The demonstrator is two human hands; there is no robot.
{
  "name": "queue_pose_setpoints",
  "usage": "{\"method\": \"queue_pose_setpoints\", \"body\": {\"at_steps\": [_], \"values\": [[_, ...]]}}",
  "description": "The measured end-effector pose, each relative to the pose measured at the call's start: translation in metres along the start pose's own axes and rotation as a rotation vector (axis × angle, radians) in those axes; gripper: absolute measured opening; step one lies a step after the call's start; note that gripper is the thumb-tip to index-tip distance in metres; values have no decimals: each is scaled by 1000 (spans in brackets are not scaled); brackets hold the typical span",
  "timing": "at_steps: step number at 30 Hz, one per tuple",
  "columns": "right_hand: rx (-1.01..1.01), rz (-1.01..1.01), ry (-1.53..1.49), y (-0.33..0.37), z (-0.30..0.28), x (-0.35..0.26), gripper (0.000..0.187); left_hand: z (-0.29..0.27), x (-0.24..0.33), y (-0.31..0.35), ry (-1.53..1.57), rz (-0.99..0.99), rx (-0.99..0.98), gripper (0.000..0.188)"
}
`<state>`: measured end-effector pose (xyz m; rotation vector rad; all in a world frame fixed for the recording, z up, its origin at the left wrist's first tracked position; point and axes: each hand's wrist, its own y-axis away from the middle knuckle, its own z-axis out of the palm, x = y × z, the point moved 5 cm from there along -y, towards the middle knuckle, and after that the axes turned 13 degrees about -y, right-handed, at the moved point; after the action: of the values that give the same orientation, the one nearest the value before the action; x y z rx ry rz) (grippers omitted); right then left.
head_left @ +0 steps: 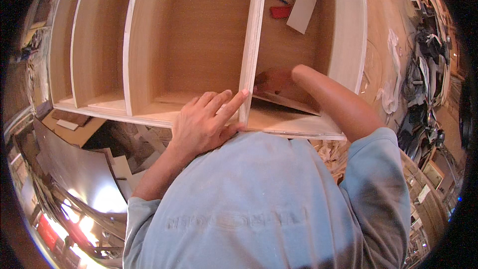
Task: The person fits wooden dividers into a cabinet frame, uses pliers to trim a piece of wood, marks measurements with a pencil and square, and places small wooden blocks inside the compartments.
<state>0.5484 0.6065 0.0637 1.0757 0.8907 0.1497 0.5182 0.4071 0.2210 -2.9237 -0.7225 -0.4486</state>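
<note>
A: Where do the hands stand, reading the clock from the middle of the view?

B: Apart. At 9 o'clock, the left hand rests with its fingers loosely spread, a fingertip on the front edge of a wooden divider that runs up toward 12.

A: And the right hand?

B: Between 1 and 2 o'clock, inside the right-hand compartment of a wooden cabinet. It is beside a thin, tilted panel; the shadow there is deep, so I cannot tell whether the fingers grip it.

A: What else shares that compartment?

B: Toward 1 o'clock, a pale rectangular board lies just beside a red object.

A: Outside the cabinet?

B: A glossy sheet catches light between 8 and 9 o'clock.
</note>
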Motion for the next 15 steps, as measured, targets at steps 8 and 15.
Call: {"method": "queue_pose_setpoints", "body": {"at_steps": [8, 15], "values": [[-210, 195, 189, 5, 5, -26, 58, 2, 1, 3, -34, -13, 24, 70], [-107, 83, -185, -16, -5, 1, 66, 3, 1, 4, -15, -28, 22, 66]]}}
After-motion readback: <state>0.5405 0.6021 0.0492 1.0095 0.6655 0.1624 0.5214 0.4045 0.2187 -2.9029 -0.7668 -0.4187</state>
